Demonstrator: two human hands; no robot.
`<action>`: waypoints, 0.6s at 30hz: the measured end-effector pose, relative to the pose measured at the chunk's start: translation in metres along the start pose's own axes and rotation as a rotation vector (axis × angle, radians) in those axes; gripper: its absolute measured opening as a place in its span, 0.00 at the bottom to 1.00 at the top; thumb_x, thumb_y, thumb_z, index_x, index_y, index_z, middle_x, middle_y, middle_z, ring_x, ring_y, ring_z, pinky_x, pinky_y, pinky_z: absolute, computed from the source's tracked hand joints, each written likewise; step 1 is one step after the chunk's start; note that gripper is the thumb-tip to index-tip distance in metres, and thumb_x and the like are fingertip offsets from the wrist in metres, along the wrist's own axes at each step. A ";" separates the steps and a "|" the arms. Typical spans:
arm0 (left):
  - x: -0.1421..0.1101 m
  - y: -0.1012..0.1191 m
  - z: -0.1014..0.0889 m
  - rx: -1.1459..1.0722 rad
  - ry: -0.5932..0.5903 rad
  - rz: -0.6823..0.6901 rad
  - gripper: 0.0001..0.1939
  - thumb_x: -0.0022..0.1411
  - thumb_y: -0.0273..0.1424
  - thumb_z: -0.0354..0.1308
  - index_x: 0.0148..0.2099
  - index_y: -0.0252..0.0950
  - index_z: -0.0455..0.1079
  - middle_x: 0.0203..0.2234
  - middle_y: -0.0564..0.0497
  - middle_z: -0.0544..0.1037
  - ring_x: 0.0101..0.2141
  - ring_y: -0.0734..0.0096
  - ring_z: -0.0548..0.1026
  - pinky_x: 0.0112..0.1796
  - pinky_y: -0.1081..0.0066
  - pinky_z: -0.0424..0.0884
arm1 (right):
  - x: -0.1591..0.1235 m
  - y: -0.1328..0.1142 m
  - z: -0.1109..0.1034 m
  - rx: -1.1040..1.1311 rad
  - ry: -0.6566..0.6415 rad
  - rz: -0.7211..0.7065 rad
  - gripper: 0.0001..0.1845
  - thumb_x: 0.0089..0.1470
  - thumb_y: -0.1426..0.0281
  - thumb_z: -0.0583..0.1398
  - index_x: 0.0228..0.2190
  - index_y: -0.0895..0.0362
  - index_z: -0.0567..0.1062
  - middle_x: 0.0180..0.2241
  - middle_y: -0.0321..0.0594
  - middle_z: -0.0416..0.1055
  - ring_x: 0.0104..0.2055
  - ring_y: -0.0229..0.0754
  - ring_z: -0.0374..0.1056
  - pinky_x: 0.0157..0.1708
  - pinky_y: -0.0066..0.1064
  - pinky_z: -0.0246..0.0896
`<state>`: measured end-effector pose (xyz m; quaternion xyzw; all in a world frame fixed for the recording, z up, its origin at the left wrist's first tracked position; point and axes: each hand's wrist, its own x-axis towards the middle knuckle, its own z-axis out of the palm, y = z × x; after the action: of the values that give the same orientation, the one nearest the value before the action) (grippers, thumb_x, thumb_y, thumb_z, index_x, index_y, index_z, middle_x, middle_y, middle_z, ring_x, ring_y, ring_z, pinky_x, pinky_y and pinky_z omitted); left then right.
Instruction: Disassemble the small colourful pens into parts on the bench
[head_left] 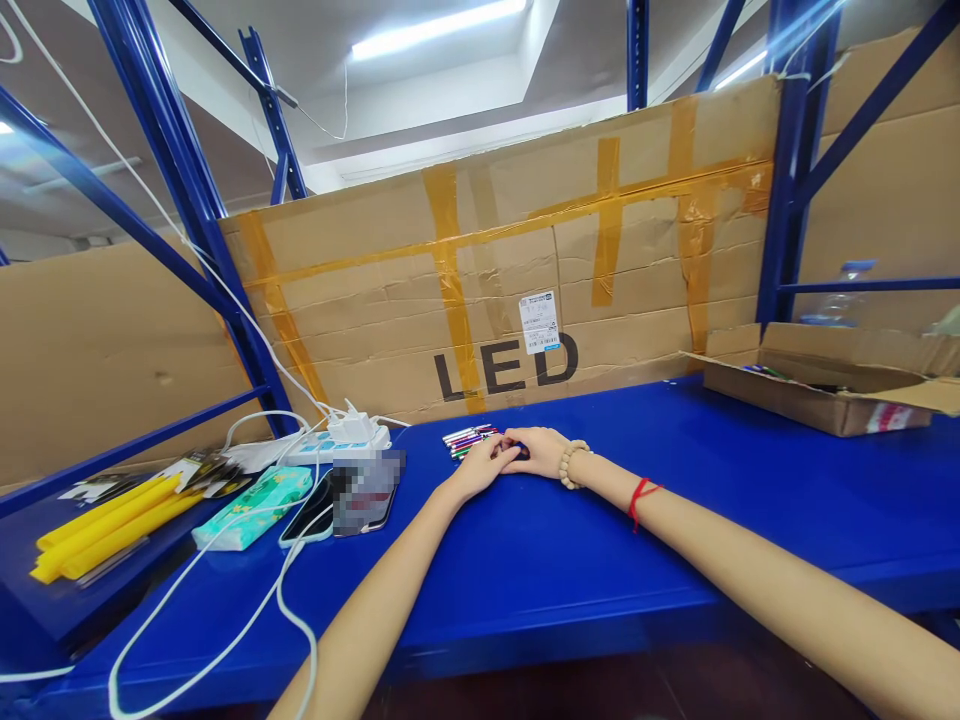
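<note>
Several thin pens [466,438] with coloured and white parts lie side by side on the blue shelf top, just beyond my hands. My left hand [484,467] rests at their near side with bent fingers that meet the fingertips of my other hand. My right hand [541,452], with a beaded bracelet [573,464] and a red string [639,500] on its arm, curls in from the right with fingers closed. A small dark patch shows between the two hands. Whatever the fingers hold there is hidden or too small to name.
To the left lie a phone [309,508], a blurred-out item [364,495], a green tissue pack [255,505], a power strip [352,440] with white cables, and yellow tubes [112,525]. An open cardboard box [817,400] stands right. A taped LED carton [510,260] closes the back.
</note>
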<state>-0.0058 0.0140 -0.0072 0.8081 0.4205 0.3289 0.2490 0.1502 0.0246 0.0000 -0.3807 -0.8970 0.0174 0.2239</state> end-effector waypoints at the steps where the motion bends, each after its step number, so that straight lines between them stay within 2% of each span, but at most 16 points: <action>1: 0.000 -0.001 0.000 0.015 -0.002 0.006 0.17 0.56 0.38 0.50 0.43 0.32 0.68 0.35 0.47 0.74 0.36 0.65 0.70 0.41 0.66 0.64 | 0.000 0.000 0.000 0.036 0.010 0.005 0.19 0.46 0.57 0.59 0.37 0.55 0.70 0.38 0.41 0.72 0.38 0.45 0.68 0.35 0.32 0.61; 3: 0.000 -0.002 0.000 0.019 0.015 0.009 0.15 0.55 0.34 0.51 0.44 0.33 0.67 0.35 0.48 0.74 0.36 0.66 0.70 0.41 0.67 0.63 | 0.000 0.002 0.001 0.116 0.028 0.025 0.21 0.42 0.56 0.61 0.37 0.55 0.69 0.37 0.40 0.72 0.37 0.44 0.67 0.35 0.33 0.61; 6: 0.000 -0.004 -0.001 0.010 0.024 -0.005 0.13 0.57 0.32 0.48 0.43 0.33 0.67 0.28 0.50 0.74 0.33 0.67 0.70 0.40 0.68 0.63 | 0.000 0.010 -0.001 0.240 0.046 0.066 0.26 0.35 0.58 0.65 0.38 0.56 0.68 0.37 0.40 0.70 0.35 0.42 0.66 0.33 0.32 0.61; 10: 0.000 -0.004 0.000 0.007 0.066 -0.021 0.10 0.58 0.33 0.45 0.37 0.34 0.65 0.23 0.52 0.72 0.30 0.70 0.69 0.39 0.70 0.62 | 0.001 0.029 -0.003 0.422 -0.034 0.158 0.33 0.31 0.64 0.67 0.43 0.59 0.67 0.36 0.42 0.69 0.28 0.36 0.65 0.30 0.31 0.63; 14: -0.002 -0.001 0.005 -0.020 0.127 -0.078 0.11 0.60 0.37 0.40 0.38 0.37 0.59 0.23 0.54 0.71 0.28 0.72 0.67 0.35 0.71 0.62 | 0.001 0.045 -0.004 0.564 -0.134 0.133 0.35 0.31 0.66 0.67 0.45 0.61 0.68 0.36 0.44 0.70 0.34 0.39 0.66 0.36 0.33 0.64; 18: -0.004 0.005 0.008 0.100 0.124 -0.109 0.16 0.62 0.42 0.35 0.33 0.38 0.57 0.24 0.53 0.70 0.29 0.71 0.67 0.36 0.70 0.61 | 0.002 0.049 -0.008 0.613 -0.184 0.065 0.35 0.32 0.65 0.66 0.45 0.61 0.69 0.38 0.47 0.71 0.40 0.43 0.67 0.40 0.34 0.63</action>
<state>0.0008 0.0068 -0.0103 0.7735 0.4945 0.3429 0.1991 0.1848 0.0595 -0.0021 -0.3209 -0.8538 0.3285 0.2453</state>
